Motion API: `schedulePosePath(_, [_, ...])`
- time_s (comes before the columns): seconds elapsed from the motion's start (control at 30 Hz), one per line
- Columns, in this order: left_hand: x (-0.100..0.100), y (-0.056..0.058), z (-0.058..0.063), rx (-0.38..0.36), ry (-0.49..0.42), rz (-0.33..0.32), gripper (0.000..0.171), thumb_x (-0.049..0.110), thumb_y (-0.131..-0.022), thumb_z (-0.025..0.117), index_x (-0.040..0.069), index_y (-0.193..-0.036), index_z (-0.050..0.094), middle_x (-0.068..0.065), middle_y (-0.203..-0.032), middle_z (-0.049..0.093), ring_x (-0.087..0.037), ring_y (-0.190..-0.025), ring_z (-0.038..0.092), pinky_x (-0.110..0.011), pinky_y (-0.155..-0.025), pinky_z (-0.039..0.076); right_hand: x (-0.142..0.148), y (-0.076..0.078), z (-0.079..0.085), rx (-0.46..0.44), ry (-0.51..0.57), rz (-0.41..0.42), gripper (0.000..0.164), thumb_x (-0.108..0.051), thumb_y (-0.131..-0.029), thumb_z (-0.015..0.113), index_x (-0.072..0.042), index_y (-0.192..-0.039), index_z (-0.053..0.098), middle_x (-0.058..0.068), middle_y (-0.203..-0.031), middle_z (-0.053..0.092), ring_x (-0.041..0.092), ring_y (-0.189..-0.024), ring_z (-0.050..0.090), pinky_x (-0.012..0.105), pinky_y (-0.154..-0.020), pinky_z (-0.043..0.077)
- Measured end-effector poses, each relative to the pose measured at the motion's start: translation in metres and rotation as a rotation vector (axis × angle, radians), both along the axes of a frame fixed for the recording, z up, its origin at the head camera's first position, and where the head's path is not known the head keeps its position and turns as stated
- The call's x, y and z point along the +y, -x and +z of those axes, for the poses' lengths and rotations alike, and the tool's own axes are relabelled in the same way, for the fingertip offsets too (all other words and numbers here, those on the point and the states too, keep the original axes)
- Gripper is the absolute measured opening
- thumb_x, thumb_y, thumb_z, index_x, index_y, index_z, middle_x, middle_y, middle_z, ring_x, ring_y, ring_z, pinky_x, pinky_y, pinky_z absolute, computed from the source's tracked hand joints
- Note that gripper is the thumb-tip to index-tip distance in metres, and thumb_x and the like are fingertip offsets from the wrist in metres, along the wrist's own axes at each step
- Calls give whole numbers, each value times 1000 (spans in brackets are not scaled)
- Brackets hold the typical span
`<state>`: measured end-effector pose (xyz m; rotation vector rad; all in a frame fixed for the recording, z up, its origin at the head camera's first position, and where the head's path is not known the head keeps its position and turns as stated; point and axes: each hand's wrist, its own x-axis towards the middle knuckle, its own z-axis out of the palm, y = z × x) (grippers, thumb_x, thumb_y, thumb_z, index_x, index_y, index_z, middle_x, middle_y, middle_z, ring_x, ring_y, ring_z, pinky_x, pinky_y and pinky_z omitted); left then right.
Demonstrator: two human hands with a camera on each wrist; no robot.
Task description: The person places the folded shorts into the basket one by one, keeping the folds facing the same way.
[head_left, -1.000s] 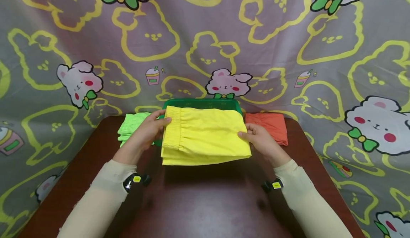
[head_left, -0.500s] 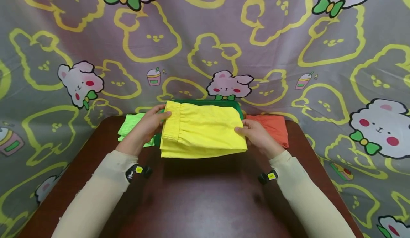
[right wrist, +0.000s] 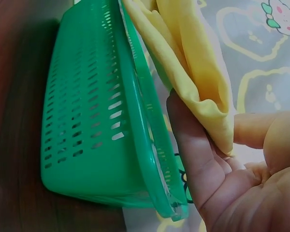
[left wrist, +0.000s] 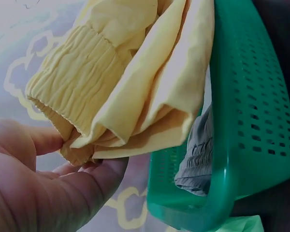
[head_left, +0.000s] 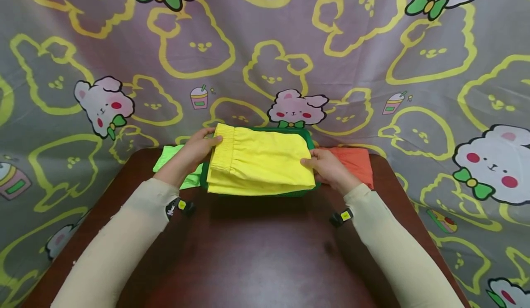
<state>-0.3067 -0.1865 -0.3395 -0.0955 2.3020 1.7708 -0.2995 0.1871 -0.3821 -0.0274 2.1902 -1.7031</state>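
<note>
Across the near part of the brown table (head_left: 265, 262), my sleeved forearms reach forward on either side; beyond them my left hand (head_left: 193, 151) has its thumb above and fingers below, closed in a pinch on the gathered waistband end of the folded yellow garment (head_left: 265, 158); my right hand (head_left: 329, 165) pinches the opposite end between thumb and fingers; the garment lies in layers between the two, held over the mouth of the green basket (right wrist: 96, 159), and I cannot tell whether its underside touches the rim; inside the basket, seen from my left wrist, is a grey cloth (left wrist: 197, 159) with a gathered edge.

I take the step in hand to be bringing this garment to the basket; the next move, as I judge it, calls for lowering both ends evenly within the rim, layers kept together, before either hand lets go.

To the basket's left lies a light green cloth (head_left: 166, 158), to its right an orange cloth (head_left: 359, 163); behind everything hangs the patterned curtain (head_left: 236, 22).
</note>
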Motion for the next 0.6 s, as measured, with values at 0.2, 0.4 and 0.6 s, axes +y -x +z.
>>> schedulePosePath(0.2, [-2, 14, -3, -34, -53, 5, 68, 32, -107, 53, 18, -165, 20, -13, -156, 41, -30, -120, 60, -38, -90, 56, -1, 9, 3, 2, -47, 15, 39, -24, -104, 62, 2, -130, 52, 15, -113, 67, 23, -83, 75, 42, -78, 62])
schedulePosePath(0.4, [0, 27, -2, -43, -57, 9, 70, 31, -107, 53, 17, -165, 17, -12, -163, 34, -36, -136, 51, -44, -103, 51, -3, 18, 5, -21, -64, 0, 39, -24, -105, 60, 1, -134, 52, 17, -121, 63, 22, -87, 74, 42, -80, 62])
schedulePosePath(0.6, [3, 39, -3, -62, -31, 19, 68, 28, -108, 50, 16, -166, 16, -12, -165, 30, -32, -135, 50, -45, -108, 47, -6, 28, 3, -49, -79, -27, 37, -24, -103, 63, -1, -132, 54, 15, -120, 61, 23, -88, 73, 40, -79, 62])
